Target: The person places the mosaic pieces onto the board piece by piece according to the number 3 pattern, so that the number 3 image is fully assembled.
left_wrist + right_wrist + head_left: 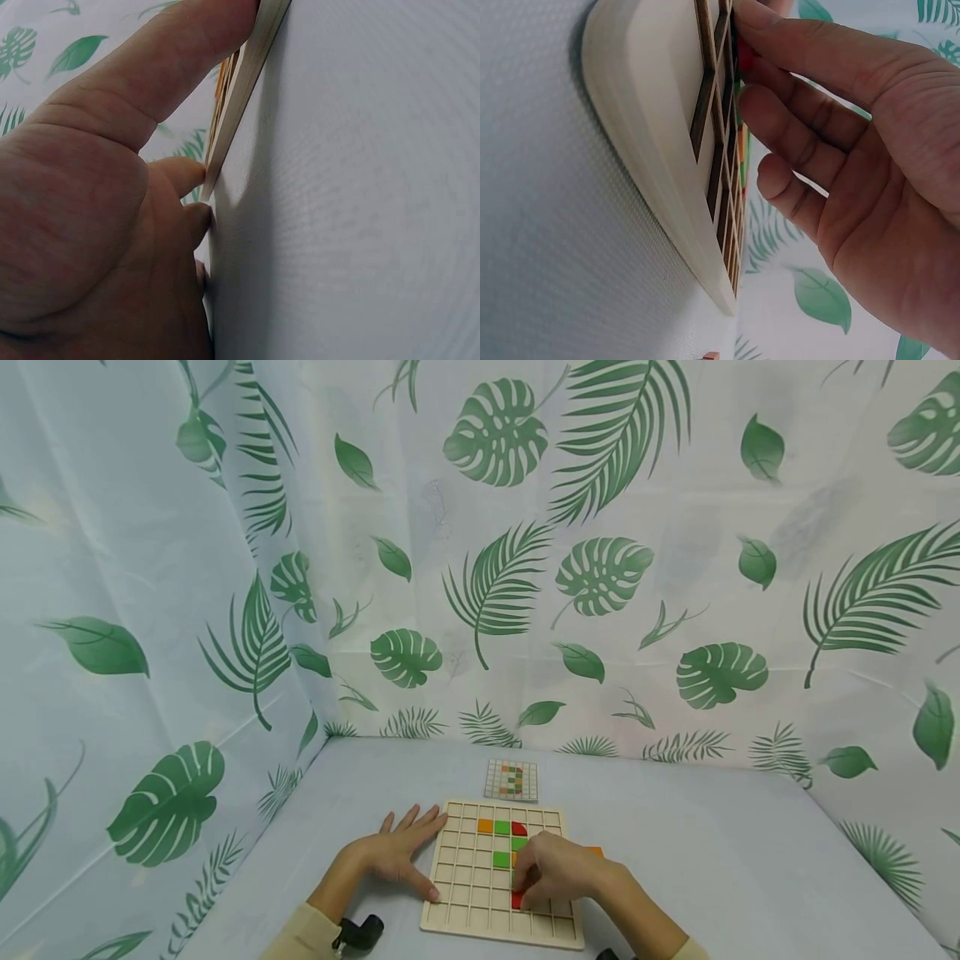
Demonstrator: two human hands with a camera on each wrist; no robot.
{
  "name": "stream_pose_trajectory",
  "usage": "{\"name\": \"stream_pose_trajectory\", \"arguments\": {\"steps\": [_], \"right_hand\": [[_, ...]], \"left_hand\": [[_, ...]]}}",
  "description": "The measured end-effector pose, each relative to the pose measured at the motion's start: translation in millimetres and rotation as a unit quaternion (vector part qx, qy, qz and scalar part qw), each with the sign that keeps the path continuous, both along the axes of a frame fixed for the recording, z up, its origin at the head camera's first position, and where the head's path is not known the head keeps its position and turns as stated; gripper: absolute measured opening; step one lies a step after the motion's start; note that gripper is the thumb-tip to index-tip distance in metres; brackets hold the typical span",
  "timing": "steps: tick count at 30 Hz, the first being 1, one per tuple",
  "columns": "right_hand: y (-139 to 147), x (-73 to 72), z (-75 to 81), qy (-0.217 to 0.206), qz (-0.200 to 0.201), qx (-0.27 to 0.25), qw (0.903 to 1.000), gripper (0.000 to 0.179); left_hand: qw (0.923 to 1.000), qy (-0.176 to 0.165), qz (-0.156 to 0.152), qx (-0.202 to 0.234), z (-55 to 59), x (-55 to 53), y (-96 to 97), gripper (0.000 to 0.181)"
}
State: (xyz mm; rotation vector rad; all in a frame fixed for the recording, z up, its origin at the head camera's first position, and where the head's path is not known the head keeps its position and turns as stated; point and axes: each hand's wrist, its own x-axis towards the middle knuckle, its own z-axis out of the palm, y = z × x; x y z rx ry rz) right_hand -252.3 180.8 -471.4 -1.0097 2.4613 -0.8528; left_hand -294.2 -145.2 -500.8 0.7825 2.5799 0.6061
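Note:
A square wooden grid board (pixel 471 893) lies flat, with orange, green and red tiles set in some of its cells. My left hand (pixel 397 852) is spread at the board's left side, its thumb on the near left edge and its fingertips by the far left corner. Over the right half of the board, my right hand (pixel 558 868) pinches a small red tile (pixel 745 57) between thumb and fingers, low at the grid. In the head view that red tile shows just under the fingertips. Part of the tiled pattern is hidden behind this hand.
Beyond the board lies a small pattern card (pixel 512 780) with a coloured grid on it. Something orange (pixel 596 850) shows at the board's right, partly behind the right hand. A white cloth covers the table (pixel 697 852), and leaf-printed curtains (pixel 525 610) stand behind and left.

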Motion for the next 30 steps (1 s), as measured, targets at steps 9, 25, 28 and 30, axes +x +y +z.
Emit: {"name": "stream_pose_trajectory", "arguments": {"steps": [9,25,28,30], "right_hand": [[1,-1.3,-0.5,-0.008,0.004,-0.008,0.9999,0.015],[27,-13.9,12.6,0.077,-0.084,-0.057,0.9918,0.033],[34,-15.3,15.6,0.084,-0.095,-0.063,0.9899,0.033],[40,-16.4,16.4,0.085,-0.101,-0.067,0.9889,0.034]], "left_hand": [[1.0,-0.003,-0.001,0.0,0.0,0.2,-0.2,0.128],[1.0,0.001,-0.002,-0.002,-1.1,-1.0,-0.5,0.128],[1.0,0.0,-0.003,0.001,-0.6,-0.5,-0.8,0.128],[1.0,0.0,-0.003,0.002,-0.4,-0.3,-0.9,0.128]]}}
